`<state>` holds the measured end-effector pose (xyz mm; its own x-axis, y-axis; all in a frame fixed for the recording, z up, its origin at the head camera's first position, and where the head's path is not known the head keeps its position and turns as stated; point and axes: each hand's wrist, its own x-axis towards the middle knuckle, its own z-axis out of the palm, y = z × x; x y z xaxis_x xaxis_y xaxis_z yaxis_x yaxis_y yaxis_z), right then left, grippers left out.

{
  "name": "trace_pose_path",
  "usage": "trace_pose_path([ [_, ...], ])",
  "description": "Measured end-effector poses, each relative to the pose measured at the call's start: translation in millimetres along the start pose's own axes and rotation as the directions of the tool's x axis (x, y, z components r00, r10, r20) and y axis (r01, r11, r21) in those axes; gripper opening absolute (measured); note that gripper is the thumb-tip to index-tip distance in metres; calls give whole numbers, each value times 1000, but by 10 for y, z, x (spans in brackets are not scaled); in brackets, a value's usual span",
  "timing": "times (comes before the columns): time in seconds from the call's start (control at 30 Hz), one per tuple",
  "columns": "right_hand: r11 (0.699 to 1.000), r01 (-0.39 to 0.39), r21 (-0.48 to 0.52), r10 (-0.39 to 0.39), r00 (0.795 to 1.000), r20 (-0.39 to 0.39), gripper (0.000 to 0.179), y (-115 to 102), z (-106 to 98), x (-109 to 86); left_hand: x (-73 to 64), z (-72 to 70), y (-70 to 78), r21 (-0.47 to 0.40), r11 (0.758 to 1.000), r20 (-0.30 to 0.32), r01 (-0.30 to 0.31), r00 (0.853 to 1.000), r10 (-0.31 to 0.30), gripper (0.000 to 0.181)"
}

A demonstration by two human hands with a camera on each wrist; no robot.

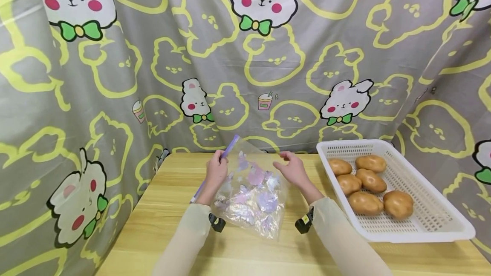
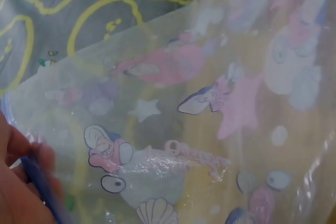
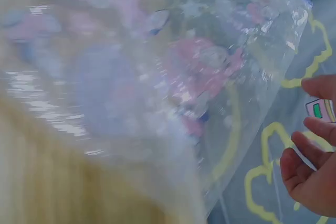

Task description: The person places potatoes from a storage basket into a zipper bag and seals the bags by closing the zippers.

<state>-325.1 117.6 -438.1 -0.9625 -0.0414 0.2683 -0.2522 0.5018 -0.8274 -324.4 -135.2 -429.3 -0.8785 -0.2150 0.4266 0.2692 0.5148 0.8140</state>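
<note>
A clear zip bag (image 1: 253, 191) printed with pink and purple cartoon figures hangs tilted over the table. Its purple zip edge (image 1: 231, 145) runs down the left side. My left hand (image 1: 215, 173) pinches that edge between thumb and fingers, also seen in the left wrist view, where the bag (image 2: 173, 103) fills most of the picture. Beside the bag's right side, my right hand (image 1: 294, 169) holds nothing. The right wrist view shows its fingers spread apart, with the hand (image 3: 315, 182) just off the bag's edge.
A white plastic basket (image 1: 433, 208) stands at the table's right, with several brown potatoes (image 1: 371, 164) lying in it. The wooden table (image 1: 153, 225) meets a grey curtain (image 1: 291, 63) with cartoon prints at the back and sides.
</note>
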Motion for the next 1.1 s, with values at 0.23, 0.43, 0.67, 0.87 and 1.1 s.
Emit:
trace_pose_path([
  [0.23, 997, 60, 39, -64, 994, 94, 59, -88, -33, 195, -8, 76, 117, 41, 997, 118, -71, 991, 66, 16],
  [0.43, 985, 56, 162, -90, 974, 210, 54, -129, -43, 291, -28, 102, 231, 55, 989, 206, -138, 971, 124, 19],
  [0.67, 972, 62, 225, -121, 959, 258, 36, -207, -28, 289, -58, 157, 382, 66, 975, 271, -212, 944, 187, 18],
  [0.87, 962, 77, 263, -147, 955, 259, 23, -199, -29, 250, -71, 206, 489, 94, 964, 250, -251, 943, 221, 18],
  [1.1, 951, 96, 294, -161, 965, 208, 17, -202, -60, 195, -68, 214, 501, 113, 962, 235, -247, 948, 215, 16],
])
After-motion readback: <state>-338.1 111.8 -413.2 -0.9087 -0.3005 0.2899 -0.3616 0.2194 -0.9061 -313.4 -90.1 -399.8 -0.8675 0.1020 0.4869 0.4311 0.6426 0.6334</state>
